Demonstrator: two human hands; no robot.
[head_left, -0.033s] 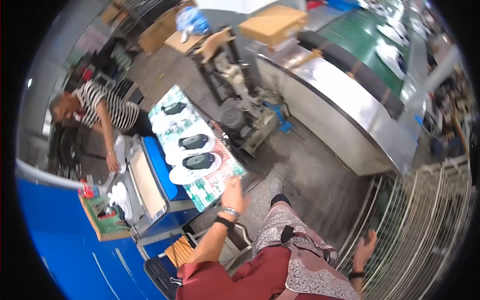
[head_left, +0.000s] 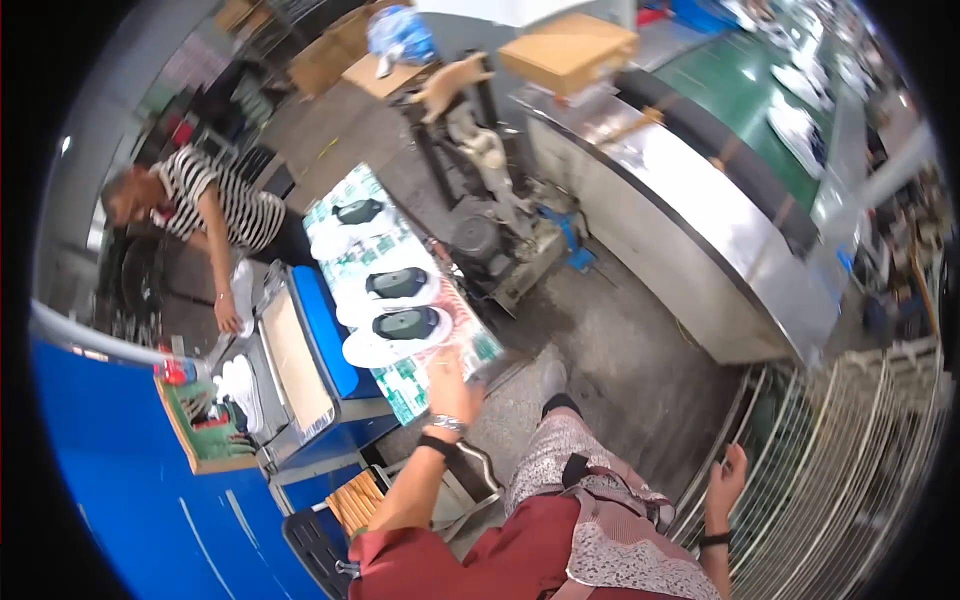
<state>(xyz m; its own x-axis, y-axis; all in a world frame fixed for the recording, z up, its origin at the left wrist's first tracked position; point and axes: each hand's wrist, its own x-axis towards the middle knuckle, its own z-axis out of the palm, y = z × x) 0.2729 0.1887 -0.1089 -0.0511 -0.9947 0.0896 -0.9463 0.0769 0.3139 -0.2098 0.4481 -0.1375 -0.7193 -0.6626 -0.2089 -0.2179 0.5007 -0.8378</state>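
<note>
My left hand (head_left: 455, 388) reaches over the near end of a board (head_left: 485, 345) patterned in green, white and red. Its fingers are stretched out, somewhat blurred, close to a white shoe with a dark green inside (head_left: 405, 325); whether they touch it I cannot tell. Just beyond stand another white shoe (head_left: 395, 283) and, near the far end, a third one (head_left: 355, 212). On the right, my right hand (head_left: 727, 485) hangs beside a wire rack (head_left: 830, 470), fingers loosely apart and holding nothing.
A person in a striped shirt (head_left: 225, 205) leans over a bench at left, with white shoes (head_left: 240, 392) nearby. A machine with a motor (head_left: 475, 235) stands beyond the board. A metal-topped counter (head_left: 690, 190) and a green conveyor (head_left: 720, 80) with shoes run along the right.
My left hand has shifted left, nearer the closest shoe. My right hand has risen slightly beside the rack. The whole view has moved a little.
</note>
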